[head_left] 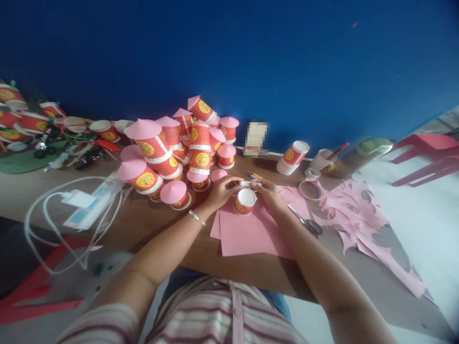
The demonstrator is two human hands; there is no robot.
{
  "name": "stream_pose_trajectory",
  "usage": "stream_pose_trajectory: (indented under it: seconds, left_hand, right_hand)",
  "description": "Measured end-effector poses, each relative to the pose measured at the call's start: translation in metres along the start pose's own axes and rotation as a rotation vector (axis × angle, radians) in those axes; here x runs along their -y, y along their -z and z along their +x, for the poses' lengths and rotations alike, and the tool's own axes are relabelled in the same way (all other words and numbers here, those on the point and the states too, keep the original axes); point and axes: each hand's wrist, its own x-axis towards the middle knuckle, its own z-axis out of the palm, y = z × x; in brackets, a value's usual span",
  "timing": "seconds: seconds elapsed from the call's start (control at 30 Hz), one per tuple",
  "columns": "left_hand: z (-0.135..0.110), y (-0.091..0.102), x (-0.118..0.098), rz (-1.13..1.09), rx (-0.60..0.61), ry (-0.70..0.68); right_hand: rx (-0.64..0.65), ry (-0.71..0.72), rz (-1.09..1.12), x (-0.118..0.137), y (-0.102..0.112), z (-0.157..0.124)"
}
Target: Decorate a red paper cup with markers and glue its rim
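Observation:
A small red paper cup (pixel 244 201) with a yellow emblem stands open side up on pink paper sheets (pixel 251 231). My left hand (pixel 221 190) and my right hand (pixel 269 193) meet just behind the cup, fingers pinched on a small white object (pixel 245 183), possibly a tape roll. My left wrist wears a bracelet. Scissors (pixel 305 221) lie to the right of my right hand.
A heap of red cups capped with pink paper cones (pixel 175 148) stands at back left. A white power strip with cables (pixel 86 205) lies left. Pink paper offcuts (pixel 358 215), tape rolls (pixel 310 189), another cup (pixel 293 157) and a red plastic stool (pixel 426 153) are to the right.

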Motion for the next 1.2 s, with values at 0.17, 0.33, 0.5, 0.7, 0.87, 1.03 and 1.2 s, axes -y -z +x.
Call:
stream_pose_trajectory:
  seconds: [0.17, 0.33, 0.5, 0.7, 0.87, 1.03, 1.2]
  left_hand:
    - [-0.001, 0.0, -0.005, -0.143, -0.008, 0.126]
    - [-0.001, -0.002, -0.012, -0.366, 0.009, 0.331]
    - [0.003, -0.003, -0.014, -0.526, 0.069, 0.395]
    - [0.002, -0.007, -0.016, -0.539, 0.002, 0.359]
    - [0.0, -0.011, -0.015, -0.544, -0.078, 0.323]
    - [-0.001, -0.01, -0.011, -0.576, -0.123, 0.327]
    - [-0.005, -0.005, -0.006, -0.301, -0.018, 0.056]
  right_hand:
    - [0.016, 0.002, 0.031, 0.0, 0.0, 0.0]
    - [0.036, -0.019, 0.09, 0.0, -0.002, 0.0]
    - [0.091, -0.043, 0.15, 0.003, -0.003, 0.002]
    - [0.136, -0.05, 0.209, 0.001, -0.003, 0.004]
    - [0.163, -0.051, 0.238, -0.004, -0.002, 0.005]
    - [0.169, -0.051, 0.258, -0.007, 0.003, 0.006]
    - [0.156, -0.054, 0.278, -0.006, 0.008, 0.007]
